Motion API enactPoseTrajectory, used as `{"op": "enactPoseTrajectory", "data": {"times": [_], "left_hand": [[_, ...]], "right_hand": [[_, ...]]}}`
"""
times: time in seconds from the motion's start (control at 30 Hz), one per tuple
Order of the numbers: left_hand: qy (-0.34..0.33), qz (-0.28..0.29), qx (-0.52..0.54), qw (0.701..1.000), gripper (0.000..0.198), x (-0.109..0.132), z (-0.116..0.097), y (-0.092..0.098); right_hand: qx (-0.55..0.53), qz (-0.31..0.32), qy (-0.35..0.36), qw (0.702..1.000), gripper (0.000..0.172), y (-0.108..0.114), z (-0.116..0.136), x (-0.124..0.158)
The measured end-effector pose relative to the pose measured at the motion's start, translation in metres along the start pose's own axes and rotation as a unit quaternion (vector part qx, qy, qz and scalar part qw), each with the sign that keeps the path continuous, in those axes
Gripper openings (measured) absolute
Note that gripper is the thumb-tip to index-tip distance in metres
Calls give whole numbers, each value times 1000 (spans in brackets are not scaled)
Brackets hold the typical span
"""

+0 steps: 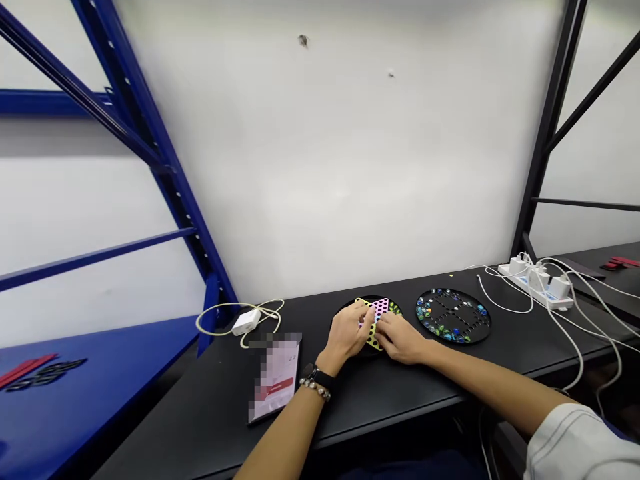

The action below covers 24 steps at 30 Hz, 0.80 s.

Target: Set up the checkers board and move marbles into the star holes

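Observation:
A Chinese checkers board [380, 305] with yellow and pink hole-dotted points lies on a round black base [338, 311] near the back of the desk. My left hand [349, 328] is over the board's left side, fingers curled and closed, its fingertips near the middle. From the right, my right hand [401, 339] meets it there with bent, closed fingers. Whatever the fingertips hold is too small or hidden to make out. Both hands cover much of the board. Green-yellow marbles [395, 309] show at the base's far right rim.
A second round black board [454, 317] with glass marbles along its rim lies to the right. Farther right is a white power strip [537, 287] with trailing cables. A tablet-like panel [280, 377], a white adapter [247, 322] and its cable lie left. Blue rack posts [170, 160] stand beside the desk.

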<state>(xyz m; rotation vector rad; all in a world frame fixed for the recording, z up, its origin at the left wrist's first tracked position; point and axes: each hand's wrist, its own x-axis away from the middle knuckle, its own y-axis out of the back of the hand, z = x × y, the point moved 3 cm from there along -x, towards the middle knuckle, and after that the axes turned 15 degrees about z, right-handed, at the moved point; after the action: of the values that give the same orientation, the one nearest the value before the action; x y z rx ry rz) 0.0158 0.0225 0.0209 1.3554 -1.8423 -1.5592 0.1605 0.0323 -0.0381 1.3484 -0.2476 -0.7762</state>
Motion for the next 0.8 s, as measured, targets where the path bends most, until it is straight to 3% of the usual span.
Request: {"op": "enactPoseTrajectory", "data": {"times": [0.27, 0.37, 0.5, 0.6, 0.7, 0.73, 0.8], "left_hand": [[-15, 4, 6, 1000, 45, 0, -1, 0], [-18, 3, 8, 1000, 43, 0, -1, 1], [-18, 7, 9, 1000, 43, 0, 0, 1], [-16, 12, 5, 1000, 44, -1, 1, -1], [-17, 12, 2, 1000, 44, -1, 1, -2], [-18, 13, 3, 1000, 44, -1, 1, -3], [-19, 16, 5, 1000, 45, -1, 1, -3]], "right_hand": [[25, 49, -21, 998, 14, 4, 13, 3], [17, 37, -37, 998, 16, 13, 13, 2], [-25, -35, -73, 996, 16, 47, -4, 16], [-45, -52, -163, 984, 18, 80, -35, 49], [-47, 67, -273, 958, 14, 97, -68, 92], [-54, 123, -282, 950, 15, 98, -75, 104], [-76, 173, -283, 940, 20, 98, -81, 125]]}}
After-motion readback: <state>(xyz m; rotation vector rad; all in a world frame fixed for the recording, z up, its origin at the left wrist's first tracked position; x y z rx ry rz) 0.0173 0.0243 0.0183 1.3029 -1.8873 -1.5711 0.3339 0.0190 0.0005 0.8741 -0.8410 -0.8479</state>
